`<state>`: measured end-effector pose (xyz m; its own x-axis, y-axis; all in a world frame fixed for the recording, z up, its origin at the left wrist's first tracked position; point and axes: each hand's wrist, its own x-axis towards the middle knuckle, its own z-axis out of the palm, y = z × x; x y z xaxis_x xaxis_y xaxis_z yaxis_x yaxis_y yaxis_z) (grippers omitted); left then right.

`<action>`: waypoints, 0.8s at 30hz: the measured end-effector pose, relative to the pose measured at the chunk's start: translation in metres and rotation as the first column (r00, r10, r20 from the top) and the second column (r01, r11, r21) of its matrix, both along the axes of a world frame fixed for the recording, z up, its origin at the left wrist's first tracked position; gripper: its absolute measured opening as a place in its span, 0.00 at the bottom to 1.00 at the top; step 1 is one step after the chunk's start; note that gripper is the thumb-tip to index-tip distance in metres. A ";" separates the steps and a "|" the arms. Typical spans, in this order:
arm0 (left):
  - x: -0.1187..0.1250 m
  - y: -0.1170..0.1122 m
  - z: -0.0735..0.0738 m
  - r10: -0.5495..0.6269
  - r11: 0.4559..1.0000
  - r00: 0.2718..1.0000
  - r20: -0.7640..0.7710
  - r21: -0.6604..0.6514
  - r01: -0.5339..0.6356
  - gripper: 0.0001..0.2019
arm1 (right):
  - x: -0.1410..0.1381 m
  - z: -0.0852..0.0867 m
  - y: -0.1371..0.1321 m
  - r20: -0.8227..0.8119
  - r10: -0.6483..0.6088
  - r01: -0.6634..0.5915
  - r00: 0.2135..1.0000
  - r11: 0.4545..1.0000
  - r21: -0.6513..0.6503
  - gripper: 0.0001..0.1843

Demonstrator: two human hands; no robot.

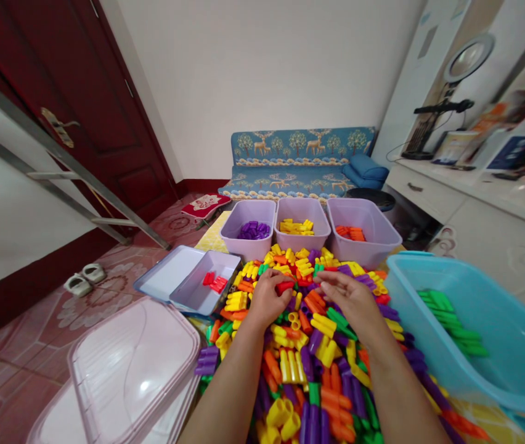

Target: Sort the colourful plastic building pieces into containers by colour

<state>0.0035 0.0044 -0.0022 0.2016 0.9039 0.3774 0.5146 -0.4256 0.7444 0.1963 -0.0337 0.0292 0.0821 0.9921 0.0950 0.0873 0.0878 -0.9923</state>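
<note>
A big heap of plastic tube blocks [309,345] in yellow, orange, purple, green and red covers the table in front of me. My left hand [269,296] rests on the heap with its fingers closed round a red block [285,286]. Just to its right, my right hand [350,296] lies palm down over the blocks, fingers bent and apart, touching the pieces under it. Three lilac tubs stand behind the heap: one with purple blocks [253,230], one with yellow blocks [297,227], one with orange blocks [351,233]. A shallow lilac tray [198,295] at the left holds red blocks [215,282].
A light blue bin [498,364] at the right holds green blocks [451,320]. Pink translucent lids [128,370] lie at the lower left. A blue patterned sofa [299,163] stands against the far wall. A dark red door [82,111], a metal ladder and white slippers [84,277] are on the left.
</note>
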 end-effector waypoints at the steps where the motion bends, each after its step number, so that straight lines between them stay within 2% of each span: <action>1: 0.000 0.001 -0.001 -0.014 1.000 0.998 0.059 -0.003 0.014 0.11 | -0.003 0.000 0.000 0.023 0.012 -0.012 1.000 1.000 0.003 0.20; 3: -0.001 0.002 -0.002 -0.035 0.999 0.976 0.213 -0.016 0.040 0.10 | -0.008 0.000 -0.001 0.065 0.021 -0.021 0.998 1.000 0.003 0.19; 5: 0.000 0.004 -0.004 -0.030 0.996 0.923 0.384 -0.062 0.058 0.10 | -0.013 0.000 -0.002 0.099 0.023 -0.024 0.995 1.000 0.002 0.18; 9: 0.001 0.005 -0.004 0.009 0.971 0.795 0.606 -0.195 0.138 0.15 | -0.022 0.002 -0.006 0.170 0.077 -0.074 0.983 0.997 -0.020 0.26; 11: 0.002 0.003 -0.002 -0.001 0.955 0.761 0.649 -0.224 0.193 0.17 | -0.026 0.003 -0.007 0.197 0.100 -0.101 0.975 0.995 -0.004 0.29; 14: 0.002 0.001 0.001 -0.055 0.945 0.767 0.639 -0.214 0.247 0.18 | -0.028 0.002 -0.006 0.214 0.122 -0.136 0.969 0.989 0.050 0.28; 18: -0.001 -0.001 0.004 -0.102 0.951 0.787 0.609 -0.172 0.256 0.18 | -0.028 -0.002 -0.003 0.224 0.160 -0.175 0.961 0.983 0.050 0.23; 24: 0.001 -0.003 0.003 -0.116 0.945 0.732 0.671 -0.153 0.290 0.21 | -0.028 -0.006 -0.003 0.254 0.166 -0.192 0.953 0.978 0.082 0.25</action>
<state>0.0050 0.0013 0.0007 0.1771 0.9461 0.2711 -0.2056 -0.2338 0.9503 0.1687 -0.0366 0.0231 -0.1345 0.9718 0.1938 0.2993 0.2263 -0.9269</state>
